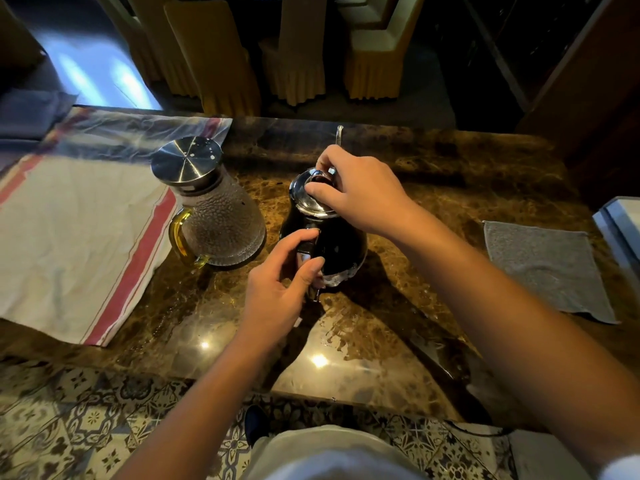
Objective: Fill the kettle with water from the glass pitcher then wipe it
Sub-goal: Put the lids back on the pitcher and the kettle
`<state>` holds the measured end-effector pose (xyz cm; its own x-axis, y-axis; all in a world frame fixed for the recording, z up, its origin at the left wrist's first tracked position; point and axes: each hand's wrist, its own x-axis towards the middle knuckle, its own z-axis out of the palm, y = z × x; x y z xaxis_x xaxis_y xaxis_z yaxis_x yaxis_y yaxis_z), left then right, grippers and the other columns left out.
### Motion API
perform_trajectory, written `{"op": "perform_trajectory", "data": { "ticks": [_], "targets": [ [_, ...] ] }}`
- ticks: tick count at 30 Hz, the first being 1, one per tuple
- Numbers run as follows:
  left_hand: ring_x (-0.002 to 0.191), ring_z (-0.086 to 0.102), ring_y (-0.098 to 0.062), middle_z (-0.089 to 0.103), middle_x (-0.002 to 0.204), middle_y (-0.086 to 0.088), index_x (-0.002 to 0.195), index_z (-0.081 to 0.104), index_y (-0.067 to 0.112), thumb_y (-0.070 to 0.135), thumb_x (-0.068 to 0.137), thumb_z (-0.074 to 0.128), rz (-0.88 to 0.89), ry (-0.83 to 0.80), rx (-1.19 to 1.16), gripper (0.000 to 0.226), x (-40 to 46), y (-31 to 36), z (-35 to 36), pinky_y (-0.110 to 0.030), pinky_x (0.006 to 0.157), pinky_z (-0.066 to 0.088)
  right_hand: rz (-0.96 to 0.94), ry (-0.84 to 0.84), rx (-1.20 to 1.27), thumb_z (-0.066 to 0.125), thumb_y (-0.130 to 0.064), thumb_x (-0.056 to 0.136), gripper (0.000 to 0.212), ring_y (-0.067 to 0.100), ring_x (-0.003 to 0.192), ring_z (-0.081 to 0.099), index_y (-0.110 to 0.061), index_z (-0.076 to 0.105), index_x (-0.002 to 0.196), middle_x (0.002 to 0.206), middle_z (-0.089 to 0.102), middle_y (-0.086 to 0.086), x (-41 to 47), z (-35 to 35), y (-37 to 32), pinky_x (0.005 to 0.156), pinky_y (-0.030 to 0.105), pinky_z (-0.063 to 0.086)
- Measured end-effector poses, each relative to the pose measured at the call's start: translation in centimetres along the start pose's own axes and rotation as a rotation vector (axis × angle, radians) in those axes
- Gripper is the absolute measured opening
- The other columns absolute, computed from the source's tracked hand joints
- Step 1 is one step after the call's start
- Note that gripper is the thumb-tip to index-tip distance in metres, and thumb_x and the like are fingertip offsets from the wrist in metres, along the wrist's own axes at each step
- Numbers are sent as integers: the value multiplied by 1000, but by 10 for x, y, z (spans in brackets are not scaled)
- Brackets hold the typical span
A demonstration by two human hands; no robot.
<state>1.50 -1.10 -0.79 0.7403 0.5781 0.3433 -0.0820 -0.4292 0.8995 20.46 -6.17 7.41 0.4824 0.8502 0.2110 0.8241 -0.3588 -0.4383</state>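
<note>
Dark kettle [329,244] stands mid-table, right of the capped pitcher [211,209]. Left hand [277,289] curls round its handle; right hand [360,192] pinches the lid [304,199]. Filling hasn't begun, I judge: lid off, then pour.

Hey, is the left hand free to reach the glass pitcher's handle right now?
Probably not yet: the left hand grips the kettle's handle. Once it lets go, the way looks open, as the glass pitcher's yellow handle faces the near side with nothing between.

Striped cloth [69,237], yellow-covered chairs [301,57]
</note>
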Motion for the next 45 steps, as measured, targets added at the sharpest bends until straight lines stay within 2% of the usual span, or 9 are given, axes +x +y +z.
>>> {"op": "perform_trajectory", "data": {
  "ticks": [3, 8, 13, 17, 21, 26, 31, 37, 45],
  "targets": [
    [83, 76, -15, 71, 88, -3, 134, 58, 41, 32, 100, 64, -1, -26, 8, 36, 2, 0, -4, -42, 79, 64, 9, 15, 71, 60, -46, 100, 28, 9, 77, 55, -24, 60, 117, 75, 50, -18, -4, 0, 3, 67, 30, 39],
    [80, 71, -7, 72, 92, 9, 135, 63, 24, 33, 98, 67, 114, -61, 321, 39, 8, 8, -19, -35, 73, 61, 7, 99, 125, 61, -38, 100, 22, 8, 77, 54, -24, 67, 116, 86, 60, -12, -18, 1, 6, 69, 30, 41],
    [68, 67, -1, 76, 95, 9, 138, 63, 31, 51, 99, 56, 129, -248, 477, 44, 21, 23, -38, -33, 64, 60, 45, 149, 149, 60, -32, 101, 34, 7, 91, 55, -26, 65, 134, 101, 60, -10, -33, 3, 3, 78, 27, 45],
    [75, 69, 2, 74, 97, 15, 136, 62, 43, 59, 97, 45, 123, -421, 676, 45, 42, 45, -57, -34, 71, 62, 116, 212, 458, 62, -23, 100, 37, 1, 90, 62, -25, 63, 137, 98, 67, -10, -56, -8, 6, 79, 14, 49],
    [80, 70, -8, 77, 100, 4, 122, 72, 21, 39, 100, 54, 313, -268, 571, 34, 61, 59, -67, -32, 73, 61, 218, 388, 509, 61, -19, 100, 33, 6, 98, 65, -21, 65, 133, 107, 70, -3, -92, -12, 18, 84, 20, 53],
    [119, 59, -20, 67, 127, -4, 125, 69, 18, 38, 101, 58, 428, -261, 578, 33, 101, 48, -59, -38, 100, 44, 499, 452, 344, 62, -23, 98, 35, 11, 115, 61, -24, 65, 132, 126, 64, -3, -140, -3, 57, 97, 34, 54],
    [143, 42, -27, 51, 151, -5, 139, 61, 23, 51, 97, 61, 377, -463, 637, 50, 129, 34, -31, -46, 116, 37, 805, 316, 127, 62, -31, 99, 52, 26, 146, 39, -18, 52, 148, 158, 43, 7, -170, -2, 116, 120, 44, 33],
    [134, 50, -22, 58, 142, 2, 135, 57, 25, 61, 93, 56, 341, -527, 728, 56, 134, 32, -16, -46, 104, 49, 983, 212, -48, 54, -47, 101, 62, 34, 154, 24, -20, 42, 155, 168, 27, 12, -178, -11, 181, 121, 53, 24],
    [121, 55, -17, 62, 130, 2, 127, 60, 21, 48, 95, 65, 296, -410, 648, 42, 127, 25, -2, -28, 97, 41, 803, 215, -358, 50, -38, 105, 40, 39, 138, 44, -21, 62, 139, 151, 53, 13, -177, 28, 208, 110, 55, 35]
  ]
}}
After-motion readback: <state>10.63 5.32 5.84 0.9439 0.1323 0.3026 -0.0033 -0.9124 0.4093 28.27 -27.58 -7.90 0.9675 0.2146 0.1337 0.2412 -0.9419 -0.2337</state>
